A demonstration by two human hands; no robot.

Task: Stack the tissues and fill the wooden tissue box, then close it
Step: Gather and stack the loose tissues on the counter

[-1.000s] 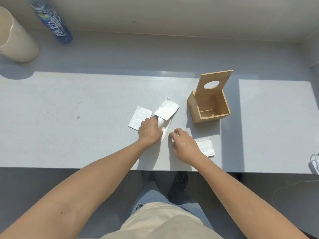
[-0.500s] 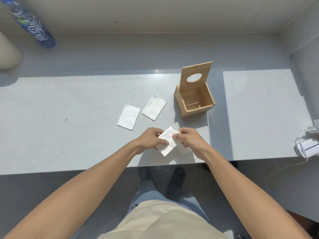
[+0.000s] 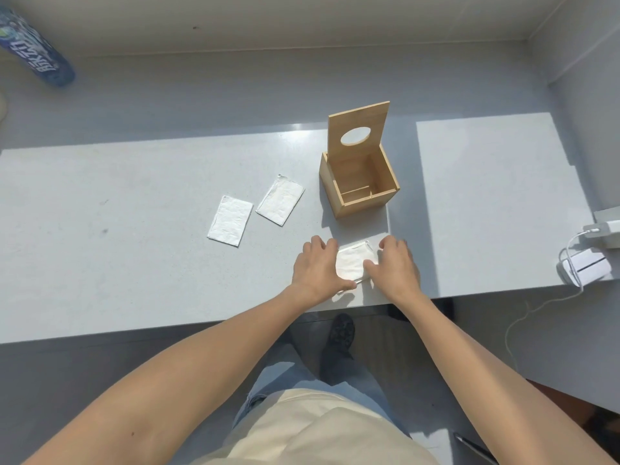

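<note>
Near the front edge of the tabletop [image 3: 134, 280], a small stack of tissues [image 3: 354, 263] lies flat between both hands, just in front of the wooden tissue box [image 3: 360, 189]. How many sheets are in the stack cannot be told. Its long axis runs roughly front to back, tipped slightly to the right at the far end. The left hand [image 3: 317, 265] lies palm down against the stack's left edge, fingers spread and flat, thumb tucked along the near corner. The right hand [image 3: 396, 263] does the same on the right edge, fingers loosely spread, thumb resting over the stack's near right part. Neither hand is closed around the tissues; both press on them from the sides.

The box stands upright with its opening facing up, and nothing shows in the part of the inside that is visible. Its hinged lid [image 3: 359, 132] stands up at the far side, and the oval hole in it faces the person.

To the left, two single tissues lie flat and apart from each other. The nearer-to-box tissue [image 3: 280, 204] has its long axis slanting from near left to far right. The left tissue [image 3: 230, 220] lies just beside it, its long axis closer to front-to-back with the same slight lean
</note>
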